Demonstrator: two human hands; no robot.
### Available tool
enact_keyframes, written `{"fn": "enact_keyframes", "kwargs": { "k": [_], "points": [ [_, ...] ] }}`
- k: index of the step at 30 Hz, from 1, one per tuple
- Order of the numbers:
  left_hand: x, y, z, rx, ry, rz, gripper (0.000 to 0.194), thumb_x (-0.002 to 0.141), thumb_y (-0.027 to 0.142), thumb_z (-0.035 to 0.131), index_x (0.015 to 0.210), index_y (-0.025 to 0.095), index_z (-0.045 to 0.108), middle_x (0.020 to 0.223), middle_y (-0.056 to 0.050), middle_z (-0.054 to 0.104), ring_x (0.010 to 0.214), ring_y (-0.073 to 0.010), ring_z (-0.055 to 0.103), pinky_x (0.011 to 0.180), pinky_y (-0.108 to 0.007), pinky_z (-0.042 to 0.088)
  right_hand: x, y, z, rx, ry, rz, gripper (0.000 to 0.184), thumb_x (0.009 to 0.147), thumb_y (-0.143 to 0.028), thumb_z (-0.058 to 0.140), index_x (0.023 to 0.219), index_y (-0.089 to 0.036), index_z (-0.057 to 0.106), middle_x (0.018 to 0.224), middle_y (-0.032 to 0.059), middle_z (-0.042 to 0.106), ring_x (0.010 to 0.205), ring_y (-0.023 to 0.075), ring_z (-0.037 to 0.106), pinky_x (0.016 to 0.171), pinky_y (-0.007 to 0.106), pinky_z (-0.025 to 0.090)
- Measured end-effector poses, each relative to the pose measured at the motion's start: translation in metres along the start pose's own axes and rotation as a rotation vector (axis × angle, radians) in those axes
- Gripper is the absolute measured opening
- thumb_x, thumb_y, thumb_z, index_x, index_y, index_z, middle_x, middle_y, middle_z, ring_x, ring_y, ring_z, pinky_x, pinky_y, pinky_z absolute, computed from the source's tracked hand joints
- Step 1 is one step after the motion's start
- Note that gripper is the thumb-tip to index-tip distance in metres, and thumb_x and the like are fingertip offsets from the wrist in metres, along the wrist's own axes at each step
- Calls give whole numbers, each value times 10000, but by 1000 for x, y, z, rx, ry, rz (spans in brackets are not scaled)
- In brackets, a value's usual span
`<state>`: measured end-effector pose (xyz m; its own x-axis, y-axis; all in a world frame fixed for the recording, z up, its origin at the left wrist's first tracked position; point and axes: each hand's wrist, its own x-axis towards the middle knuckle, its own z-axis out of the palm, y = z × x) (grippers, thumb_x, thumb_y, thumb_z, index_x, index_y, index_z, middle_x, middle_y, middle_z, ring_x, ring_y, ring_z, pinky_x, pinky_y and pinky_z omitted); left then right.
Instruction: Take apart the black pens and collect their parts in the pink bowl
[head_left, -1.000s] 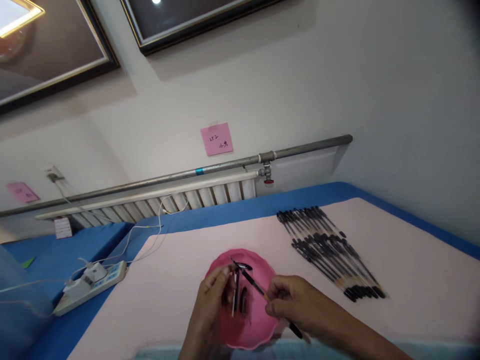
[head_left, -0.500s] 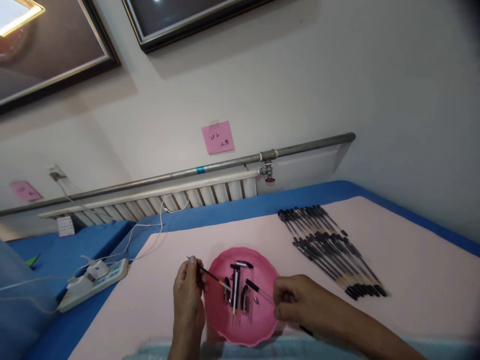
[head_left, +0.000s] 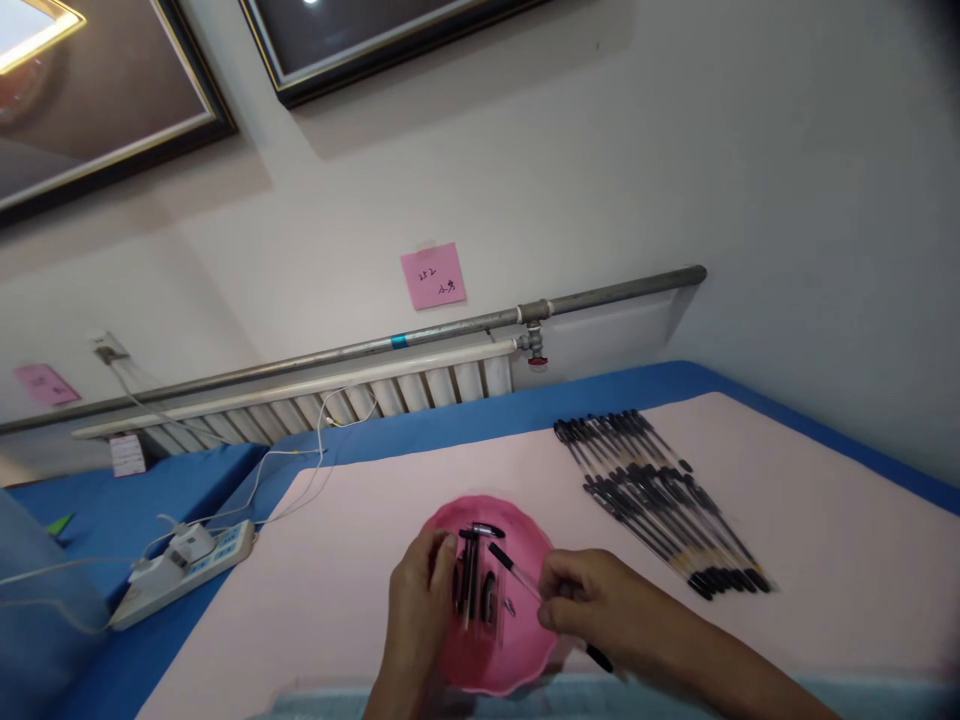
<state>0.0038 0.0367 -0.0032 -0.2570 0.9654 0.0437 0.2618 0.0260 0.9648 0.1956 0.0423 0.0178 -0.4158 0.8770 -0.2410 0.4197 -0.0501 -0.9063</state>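
Observation:
My right hand (head_left: 581, 595) is closed around a pen (head_left: 517, 573) with a clear barrel. One black end points up and left over the plate, and another black end shows below the hand. My left hand (head_left: 424, 590) reaches over the left rim of a pink plate (head_left: 529, 655), fingers curled down. What its fingertips hold, if anything, is hidden. Inside the plate lie dark refills (head_left: 470, 575), a black pen cap (head_left: 487, 530), another black cap (head_left: 489, 597) and a small silver pen tip (head_left: 509, 607).
Two overlapping rows of black pens (head_left: 660, 510) lie on the pink sheet (head_left: 375, 500), right of the plate. A white power strip (head_left: 187, 572) with plugged-in chargers and trailing cables (head_left: 319, 450) stands at left. Behind the blue table edge are a radiator (head_left: 420, 392) and pipe (head_left: 465, 325).
My left hand has moved right, from beside the plate to over its left part. The refill it held is no longer visible. My right hand, still holding the pen, has shifted slightly left.

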Motion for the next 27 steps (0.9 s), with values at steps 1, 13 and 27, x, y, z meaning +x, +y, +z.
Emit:
{"fn": "enact_keyframes", "kwargs": {
  "k": [1, 13, 27],
  "points": [
    [-2, 0, 2, -84, -75, -42, 253, 745, 424, 589, 753, 180, 658, 567, 8, 565, 529, -129, 479, 517, -228, 356, -1, -2, 0, 5, -10, 7, 27, 657, -163, 528, 633, -175, 530, 514, -62, 428, 479, 77, 379, 428, 186, 262],
    [-7, 6, 8, -614, -312, -354, 359, 615, 409, 753, 690, 161, 505, 452, 112, 358, 373, -3, 194, 359, -141, 110, -9, -10, 6, -40, -108, -30, 58, 684, -162, 497, 646, -169, 540, 581, -43, 458, 545, 89, 417, 476, 186, 290],
    [4, -12, 0, -245, -163, -185, 228, 581, 327, 743, 721, 165, 663, 514, 30, 555, 490, -117, 485, 473, -215, 338, 4, 3, 3, 206, 61, 23, 71, 677, -171, 470, 705, -181, 535, 487, -71, 465, 381, 61, 388, 357, 167, 269]
  ]
}}
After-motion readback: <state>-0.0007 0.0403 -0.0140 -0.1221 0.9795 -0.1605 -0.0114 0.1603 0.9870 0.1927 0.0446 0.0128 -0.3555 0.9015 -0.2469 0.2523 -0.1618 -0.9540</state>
